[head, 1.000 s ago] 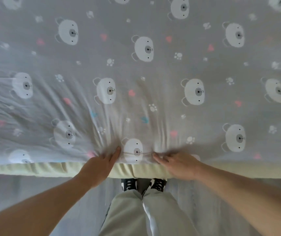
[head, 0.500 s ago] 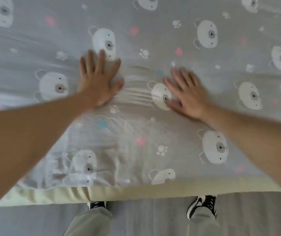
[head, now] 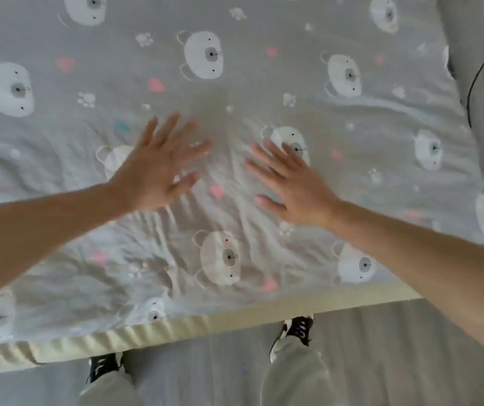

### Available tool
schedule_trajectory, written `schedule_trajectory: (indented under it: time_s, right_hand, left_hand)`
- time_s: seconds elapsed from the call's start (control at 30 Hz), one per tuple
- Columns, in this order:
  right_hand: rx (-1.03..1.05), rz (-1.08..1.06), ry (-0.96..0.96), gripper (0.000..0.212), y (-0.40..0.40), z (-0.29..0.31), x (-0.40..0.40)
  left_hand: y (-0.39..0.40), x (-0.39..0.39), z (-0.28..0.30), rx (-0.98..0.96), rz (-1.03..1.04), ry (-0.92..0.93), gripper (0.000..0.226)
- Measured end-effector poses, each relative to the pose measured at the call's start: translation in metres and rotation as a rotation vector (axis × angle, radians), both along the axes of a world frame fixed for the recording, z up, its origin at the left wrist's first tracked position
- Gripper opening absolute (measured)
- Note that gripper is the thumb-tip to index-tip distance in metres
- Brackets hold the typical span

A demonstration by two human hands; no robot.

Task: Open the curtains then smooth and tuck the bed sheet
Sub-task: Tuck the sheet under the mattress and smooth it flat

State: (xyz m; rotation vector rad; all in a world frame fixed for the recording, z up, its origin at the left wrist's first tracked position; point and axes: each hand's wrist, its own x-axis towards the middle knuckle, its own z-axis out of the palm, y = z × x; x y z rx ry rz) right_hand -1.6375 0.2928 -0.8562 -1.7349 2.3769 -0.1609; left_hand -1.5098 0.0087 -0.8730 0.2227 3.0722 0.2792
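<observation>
With our left hand (head: 158, 174) and right hand (head: 296, 186) spread flat on the sheet (head: 264, 83), its creases (head: 205, 230) run toward six o'clock, equally near both.

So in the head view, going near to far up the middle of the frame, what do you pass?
Grey floor → pale mattress edge → wrinkled stretch of bed sheet → left hand and right hand, side by side, fingers spread flat → smoother sheet beyond them.
</observation>
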Motion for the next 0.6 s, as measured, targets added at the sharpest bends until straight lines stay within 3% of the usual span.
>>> schedule_trajectory:
  time_s: [0.1,0.17,0.3,0.4,0.5,0.53,0.6]
  right_hand:
    - [0.159,-0.457,0.027,0.066,0.015,-0.022,-0.117]
    - [0.199,-0.577,0.043,0.073,0.059,-0.044,-0.119]
    - [0.206,-0.397,0.052,0.085,0.174,-0.063,-0.012]
    - [0.255,-0.209,-0.074,0.093,0.247,-0.049,0.046]
    - [0.125,-0.032,-0.155,0.08,0.281,-0.03,0.016]
    - [0.071,-0.057,-0.146,0.075,0.283,-0.023,-0.017]
    - [-0.015,-0.267,-0.05,0.07,0.279,-0.014,-0.105]
  left_hand:
    - [0.03,-0.107,-0.024,-0.045,0.439,-0.152,0.068]
    - [0.081,-0.127,-0.048,-0.1,0.521,-0.182,0.069]
    - [0.182,-0.091,-0.064,-0.165,0.257,-0.147,0.066]
    - [0.231,-0.054,-0.046,-0.116,0.043,-0.223,0.064]
    - [0.271,-0.03,-0.022,-0.063,-0.497,-0.228,0.055]
    - [0.276,-0.041,-0.013,-0.037,-0.581,-0.205,0.053]
    - [0.283,-0.098,-0.002,-0.01,-0.396,-0.09,0.055]
